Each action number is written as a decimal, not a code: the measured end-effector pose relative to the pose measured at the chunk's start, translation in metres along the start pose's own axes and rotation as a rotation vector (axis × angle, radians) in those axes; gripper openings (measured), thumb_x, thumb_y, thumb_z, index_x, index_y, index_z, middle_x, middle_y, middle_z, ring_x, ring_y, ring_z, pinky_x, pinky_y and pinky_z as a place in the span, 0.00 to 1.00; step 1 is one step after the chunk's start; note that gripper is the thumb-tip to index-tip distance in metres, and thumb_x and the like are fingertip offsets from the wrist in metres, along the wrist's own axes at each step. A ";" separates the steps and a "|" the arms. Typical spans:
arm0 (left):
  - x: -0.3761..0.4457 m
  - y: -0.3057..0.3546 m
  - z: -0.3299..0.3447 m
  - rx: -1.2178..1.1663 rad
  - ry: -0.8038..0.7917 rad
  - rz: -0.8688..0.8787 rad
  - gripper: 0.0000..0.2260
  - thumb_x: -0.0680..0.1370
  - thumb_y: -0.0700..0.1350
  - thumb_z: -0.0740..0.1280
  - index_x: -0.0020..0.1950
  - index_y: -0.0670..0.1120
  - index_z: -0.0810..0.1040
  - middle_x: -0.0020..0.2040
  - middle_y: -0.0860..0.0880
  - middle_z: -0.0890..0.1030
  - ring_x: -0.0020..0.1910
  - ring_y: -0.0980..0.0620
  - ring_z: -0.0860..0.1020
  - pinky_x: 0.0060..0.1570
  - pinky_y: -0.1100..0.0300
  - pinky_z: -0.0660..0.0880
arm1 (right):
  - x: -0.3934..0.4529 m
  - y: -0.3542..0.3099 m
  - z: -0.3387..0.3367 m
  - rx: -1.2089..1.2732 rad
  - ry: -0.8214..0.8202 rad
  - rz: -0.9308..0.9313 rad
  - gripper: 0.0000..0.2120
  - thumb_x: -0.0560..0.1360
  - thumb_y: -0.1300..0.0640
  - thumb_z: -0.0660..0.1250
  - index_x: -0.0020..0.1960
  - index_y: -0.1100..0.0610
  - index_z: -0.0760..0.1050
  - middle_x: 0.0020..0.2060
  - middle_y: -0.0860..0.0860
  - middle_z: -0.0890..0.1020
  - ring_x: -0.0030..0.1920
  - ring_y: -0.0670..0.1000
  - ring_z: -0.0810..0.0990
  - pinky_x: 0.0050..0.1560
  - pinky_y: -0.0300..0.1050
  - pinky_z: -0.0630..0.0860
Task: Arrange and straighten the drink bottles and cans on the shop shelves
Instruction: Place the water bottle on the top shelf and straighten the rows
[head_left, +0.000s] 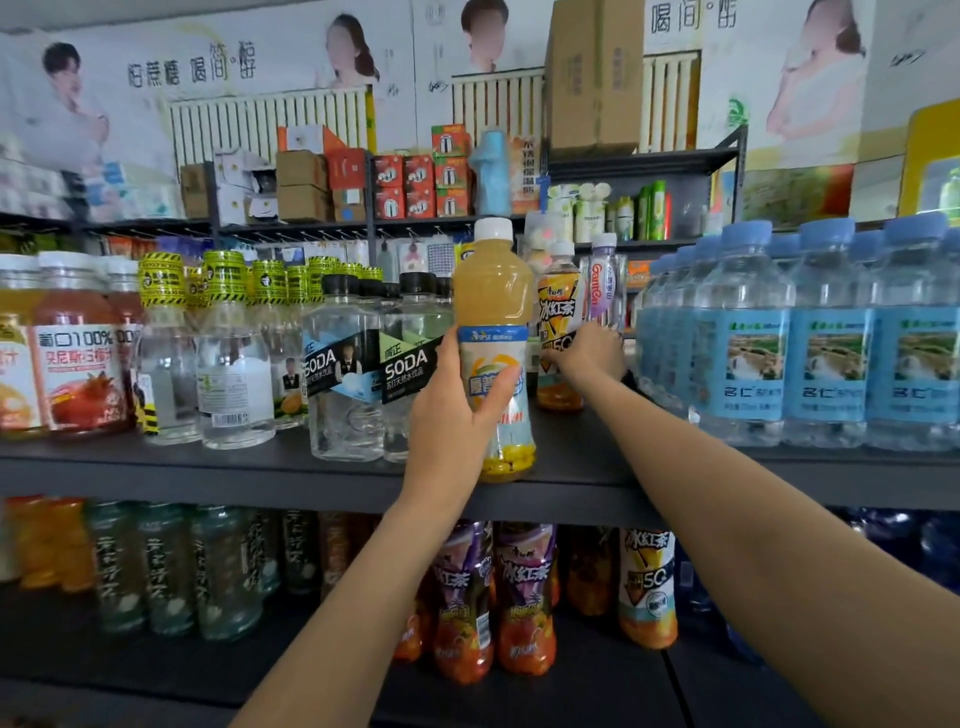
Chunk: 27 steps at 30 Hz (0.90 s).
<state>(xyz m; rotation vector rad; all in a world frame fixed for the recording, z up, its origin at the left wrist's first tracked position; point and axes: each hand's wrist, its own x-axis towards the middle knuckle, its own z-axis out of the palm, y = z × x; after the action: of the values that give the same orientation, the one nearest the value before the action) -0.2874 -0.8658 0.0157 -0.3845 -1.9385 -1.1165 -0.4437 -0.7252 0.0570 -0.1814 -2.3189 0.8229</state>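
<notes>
The left hand (457, 410) is wrapped around the middle of a yellow juice bottle (494, 332) with a white cap, thumb across the blue-and-white label, fingers behind it. The bottle stands upright at the front edge of the dark upper shelf (208, 467), its base on or just above the board; I cannot tell which. The right hand (589, 353) reaches further back and closes on the lower part of an iced tea bottle (558, 312) with an orange-and-black label, which stands upright just behind and to the right of the juice bottle. Right of the tea, touching or nearly so, is a slim clear bottle (605, 280) with a purple cap. To the left of the juice bottle stand two clear soda bottles (374, 364) with black caps, side by side near the shelf front, with more behind them. Further left is a group of clear bottles with yellow-and-black hazard-striped caps (223, 343), then red pomegranate juice bottles (78, 353) at the far left. On the right end of the same shelf a tight block of water bottles (826, 332) with blue caps and blue labels fills the space, well packed and upright. The lower shelf (597, 686) holds green tea bottles (171, 566) on the left and more iced tea bottles (519, 597) in the middle, below the two forearms. Behind, a higher rack carries small cartons (410, 187) and a large cardboard box (595, 73).
</notes>
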 end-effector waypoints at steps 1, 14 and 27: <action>0.000 0.000 0.000 0.006 -0.005 -0.004 0.28 0.77 0.56 0.62 0.74 0.51 0.58 0.51 0.55 0.76 0.50 0.54 0.77 0.49 0.59 0.75 | -0.002 -0.001 -0.001 -0.005 -0.002 -0.007 0.21 0.68 0.43 0.73 0.50 0.59 0.77 0.49 0.56 0.81 0.52 0.58 0.78 0.49 0.52 0.78; -0.002 0.000 0.005 0.062 0.001 0.017 0.29 0.79 0.56 0.58 0.76 0.48 0.53 0.59 0.49 0.77 0.53 0.49 0.77 0.51 0.53 0.75 | -0.021 0.009 -0.037 0.228 -0.158 -0.059 0.45 0.53 0.39 0.76 0.63 0.59 0.69 0.59 0.57 0.77 0.60 0.58 0.75 0.58 0.58 0.75; -0.023 0.002 0.007 0.086 -0.117 -0.043 0.23 0.78 0.48 0.64 0.70 0.44 0.62 0.60 0.48 0.76 0.54 0.53 0.75 0.41 0.68 0.65 | -0.162 0.024 -0.158 0.608 -0.183 -0.287 0.18 0.65 0.53 0.76 0.51 0.52 0.73 0.46 0.45 0.82 0.47 0.45 0.81 0.49 0.43 0.77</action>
<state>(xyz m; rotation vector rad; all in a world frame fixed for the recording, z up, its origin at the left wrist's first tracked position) -0.2759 -0.8563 -0.0034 -0.3693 -2.0986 -1.0543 -0.2213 -0.6791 0.0465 0.4954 -2.0731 1.3820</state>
